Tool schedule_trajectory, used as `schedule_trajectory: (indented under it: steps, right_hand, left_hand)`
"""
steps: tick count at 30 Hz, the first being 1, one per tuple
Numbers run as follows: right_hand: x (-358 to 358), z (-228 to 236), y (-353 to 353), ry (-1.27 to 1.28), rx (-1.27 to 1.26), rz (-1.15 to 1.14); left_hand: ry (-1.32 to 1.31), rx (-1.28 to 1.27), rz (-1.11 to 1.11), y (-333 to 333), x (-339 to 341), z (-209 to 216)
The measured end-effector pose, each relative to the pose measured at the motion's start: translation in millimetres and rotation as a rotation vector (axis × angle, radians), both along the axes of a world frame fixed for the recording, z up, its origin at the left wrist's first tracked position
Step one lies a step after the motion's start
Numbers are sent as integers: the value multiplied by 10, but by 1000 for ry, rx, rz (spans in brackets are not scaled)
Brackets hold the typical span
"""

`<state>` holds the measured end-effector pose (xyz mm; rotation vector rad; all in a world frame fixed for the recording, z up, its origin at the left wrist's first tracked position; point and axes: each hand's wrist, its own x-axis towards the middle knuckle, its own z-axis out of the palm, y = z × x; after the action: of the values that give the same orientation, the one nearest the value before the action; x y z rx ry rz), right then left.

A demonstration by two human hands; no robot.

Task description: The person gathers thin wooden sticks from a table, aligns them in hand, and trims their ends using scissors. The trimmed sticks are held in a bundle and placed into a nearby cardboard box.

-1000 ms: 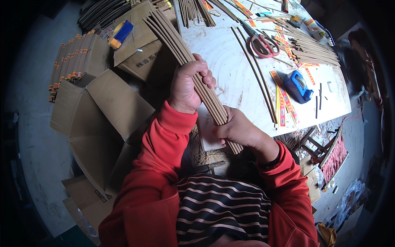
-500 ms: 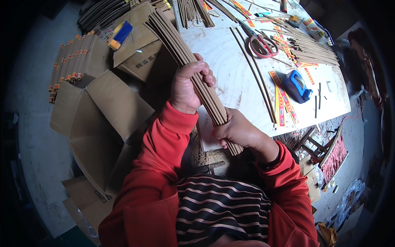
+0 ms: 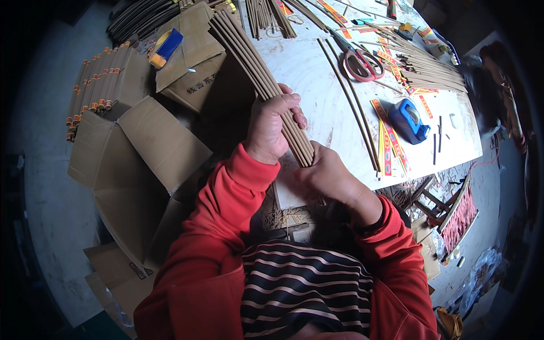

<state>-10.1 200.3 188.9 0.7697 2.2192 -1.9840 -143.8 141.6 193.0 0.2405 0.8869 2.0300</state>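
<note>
Two-handed hold on a bundle of slender brown sticks [image 3: 243, 54], as I follow it from my remote station. The bundle is held in the air beside the near left corner of the white table [image 3: 337, 136]. The left hand [image 3: 269, 127] is clamped around its middle, thumb and fingers wrapped over the sticks; the right hand [image 3: 330, 174] is clenched around the lower part. I judge slippage the chief hazard: should the left fingers slacken, the upper ends, on which I make out no tie, could fan apart and spill past the table's left edge. Twisting one fist against the other could also, in my estimate, snap sticks that look dry and brittle. The long axis runs obliquely from far left to near right: the free upper end points away from the wearer, toward the far carton [image 3: 204, 42], and the lower end back toward the striped shirt [image 3: 306, 283]. The right hand largely covers that lower end, so I cannot be certain whether its tips lie level.
</note>
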Motion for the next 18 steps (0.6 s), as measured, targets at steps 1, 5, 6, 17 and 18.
schedule_trajectory:
  steps: [1, 5, 6, 17, 18]
  right_hand:
    - [-3, 48, 7, -10, -155, 3]
    - [-11, 65, 65, -27, -648, 99]
    - [-8, 76, 50, -14, -711, 105]
    - [-3, -17, 5, -4, 20, -14]
    - [-5, -61, 2, 21, 215, -21]
  left_hand:
    - [-37, 9, -8, -4, -13, 8]
    - [-132, 79, -87, 4, -41, 54]
    - [-135, 102, -107, -4, -42, 46]
    - [45, -22, 59, 33, 5, 16]
    - [46, -55, 86, 39, 18, 27]
